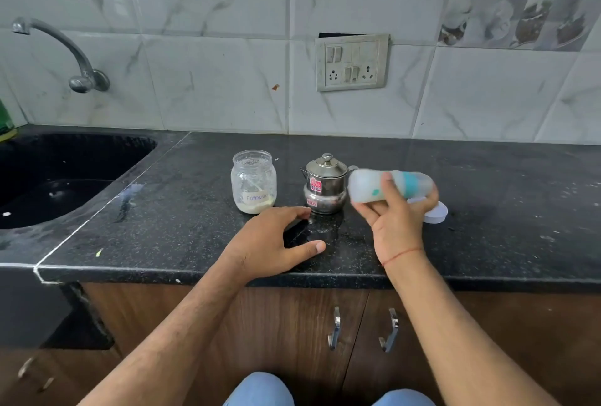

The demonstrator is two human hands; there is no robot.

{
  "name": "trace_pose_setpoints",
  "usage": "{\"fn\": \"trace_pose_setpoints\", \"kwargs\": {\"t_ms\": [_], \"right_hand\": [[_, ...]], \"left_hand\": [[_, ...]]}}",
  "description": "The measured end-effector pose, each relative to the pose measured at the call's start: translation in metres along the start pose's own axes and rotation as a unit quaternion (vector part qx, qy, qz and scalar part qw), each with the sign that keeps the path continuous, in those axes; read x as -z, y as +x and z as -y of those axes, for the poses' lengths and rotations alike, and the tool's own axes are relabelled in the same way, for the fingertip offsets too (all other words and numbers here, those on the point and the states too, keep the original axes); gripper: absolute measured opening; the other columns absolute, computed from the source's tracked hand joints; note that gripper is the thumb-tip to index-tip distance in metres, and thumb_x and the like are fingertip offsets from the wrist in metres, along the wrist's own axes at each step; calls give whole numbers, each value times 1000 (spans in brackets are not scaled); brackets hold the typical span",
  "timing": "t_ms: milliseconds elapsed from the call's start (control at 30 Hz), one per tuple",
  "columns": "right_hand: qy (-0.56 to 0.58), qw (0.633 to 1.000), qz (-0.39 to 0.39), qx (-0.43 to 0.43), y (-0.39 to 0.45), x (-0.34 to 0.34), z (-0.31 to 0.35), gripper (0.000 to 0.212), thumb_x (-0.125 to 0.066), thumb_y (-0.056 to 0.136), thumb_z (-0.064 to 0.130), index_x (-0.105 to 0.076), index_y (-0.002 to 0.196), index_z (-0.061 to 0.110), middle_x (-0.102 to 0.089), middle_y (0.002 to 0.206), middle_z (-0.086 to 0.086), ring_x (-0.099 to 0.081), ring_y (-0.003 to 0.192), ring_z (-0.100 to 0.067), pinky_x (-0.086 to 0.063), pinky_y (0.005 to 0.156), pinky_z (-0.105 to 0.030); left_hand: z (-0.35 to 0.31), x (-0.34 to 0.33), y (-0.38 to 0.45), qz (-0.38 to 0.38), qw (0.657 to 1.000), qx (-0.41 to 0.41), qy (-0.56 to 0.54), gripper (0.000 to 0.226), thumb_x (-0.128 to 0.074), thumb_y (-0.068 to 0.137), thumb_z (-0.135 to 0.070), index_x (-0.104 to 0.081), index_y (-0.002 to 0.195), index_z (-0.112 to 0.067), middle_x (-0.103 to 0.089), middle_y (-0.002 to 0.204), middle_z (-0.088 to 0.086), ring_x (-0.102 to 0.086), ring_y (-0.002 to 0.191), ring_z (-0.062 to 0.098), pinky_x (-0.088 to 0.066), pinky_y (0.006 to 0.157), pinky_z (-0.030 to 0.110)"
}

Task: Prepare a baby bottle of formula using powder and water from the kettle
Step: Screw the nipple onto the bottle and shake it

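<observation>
Although the black counter [487, 210] takes up most of the view, the work is centred on the bottle [390, 185], which is held on its side above the counter in the right hand [395, 225]. The fingers [388, 186] of that hand are wrapped firmly round the bottle's middle, with the teal collar and teat end pointing away to the right of the grip. The bottle is blurred, which suggests that it is being shaken, and a pale, cloudy filling can be made out inside it.

Just to the left of the grip, and slightly behind it, the small steel kettle [323, 184] is seen standing upright with its lid on. Further left of the grip, beyond the kettle, the glass jar [253, 181] marked as formula stands open; only a shallow layer of powder is left at its bottom, and what may be a scoop leans inside. Just right of the grip, and partly hidden by the hand, a white lid [437, 212] lies flat on the counter.

The left hand [276, 240] is spread wide and rests flat on the counter below and to the left of the grip; nothing is held in it.

The powder and water are judged to be already in and the bottle closed. Mixing appears to be in hand; setting the bottle down and closing the jar seem to be what is left.
</observation>
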State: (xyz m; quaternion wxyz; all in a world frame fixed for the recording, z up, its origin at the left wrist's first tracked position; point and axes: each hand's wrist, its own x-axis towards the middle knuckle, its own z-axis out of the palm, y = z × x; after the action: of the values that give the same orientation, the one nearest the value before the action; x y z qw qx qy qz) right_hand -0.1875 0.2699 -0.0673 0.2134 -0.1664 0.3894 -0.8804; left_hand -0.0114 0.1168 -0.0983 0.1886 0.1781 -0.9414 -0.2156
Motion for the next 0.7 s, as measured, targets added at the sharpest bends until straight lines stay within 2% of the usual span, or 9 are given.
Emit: {"fn": "trace_pose_setpoints", "kwargs": {"t_ms": [100, 200, 233, 333, 433, 467, 567, 667, 700], "right_hand": [[-131, 985, 109, -15, -5, -2, -5, 74, -76, 91, 3, -37, 144, 36, -67, 126, -12, -76, 105, -33, -64, 68, -54], [-22, 1000, 17, 6, 0, 0, -4, 71, -74, 95, 6, -32, 145, 35, -59, 141, -14, -74, 112, -38, -63, 71, -55], [-30, 999, 22, -6, 1, -1, -2, 70, -73, 95, 7, -32, 145, 34, -59, 141, -14, -73, 112, -40, -63, 71, -56], [-155, 980, 126, -15, -5, -2, -6, 75, -78, 90, 3, -39, 144, 38, -64, 130, -15, -73, 111, -40, -63, 69, -56], [-31, 999, 24, 11, 0, 0, -5, 70, -74, 95, 6, -33, 144, 34, -61, 137, -12, -72, 115, -39, -63, 72, -57], [-34, 999, 28, -2, 1, 0, -3, 69, -73, 96, 6, -32, 144, 33, -61, 137, -11, -73, 114, -40, -63, 71, -56], [-156, 979, 131, -20, -5, -3, -7, 75, -76, 92, 3, -37, 145, 36, -68, 122, -11, -75, 106, -37, -64, 66, -52], [-25, 1000, 15, 12, 2, 1, -5, 74, -75, 94, 7, -30, 147, 34, -61, 136, -12, -73, 113, -39, -64, 71, -55], [-12, 1000, 9, -1, 3, 1, -3, 73, -75, 94, 9, -30, 146, 33, -59, 139, -12, -73, 113, -39, -64, 71, -55]], "left_hand": [[1, -1, 0, -1, 1000, -4, -6, 90, -61, 85, -88, -57, 154, -31, -67, 146, -16, -61, 134, 4, -53, 114, 40], [3, -1, 0, -8, 1000, 0, -24, 94, -63, 83, -87, -55, 156, -29, -65, 149, -15, -59, 138, 3, -51, 117, 38], [2, -1, 0, -10, 1000, 3, -25, 94, -64, 82, -87, -55, 156, -29, -65, 149, -15, -59, 137, 3, -51, 117, 38], [0, -1, 0, -9, 1000, -8, -19, 91, -66, 82, -85, -56, 155, -31, -69, 143, -16, -63, 130, 4, -54, 112, 39], [-1, 1, -1, -11, 1000, -4, -23, 95, -66, 82, -85, -54, 157, -28, -64, 151, -14, -59, 138, 4, -51, 117, 37], [-1, 1, -1, -14, 1000, -2, -21, 95, -66, 81, -85, -54, 157, -29, -64, 152, -14, -59, 139, 5, -51, 118, 38], [0, -1, -1, -11, 1000, -9, -18, 90, -66, 82, -85, -56, 154, -32, -67, 145, -17, -62, 133, 4, -53, 113, 41], [0, 0, -1, -17, 999, -7, -32, 94, -66, 81, -86, -56, 156, -30, -66, 148, -16, -60, 137, 3, -51, 117, 40], [-1, 0, -1, -17, 999, -4, -27, 95, -66, 81, -86, -55, 157, -30, -65, 149, -16, -59, 138, 4, -51, 118, 40]]}}
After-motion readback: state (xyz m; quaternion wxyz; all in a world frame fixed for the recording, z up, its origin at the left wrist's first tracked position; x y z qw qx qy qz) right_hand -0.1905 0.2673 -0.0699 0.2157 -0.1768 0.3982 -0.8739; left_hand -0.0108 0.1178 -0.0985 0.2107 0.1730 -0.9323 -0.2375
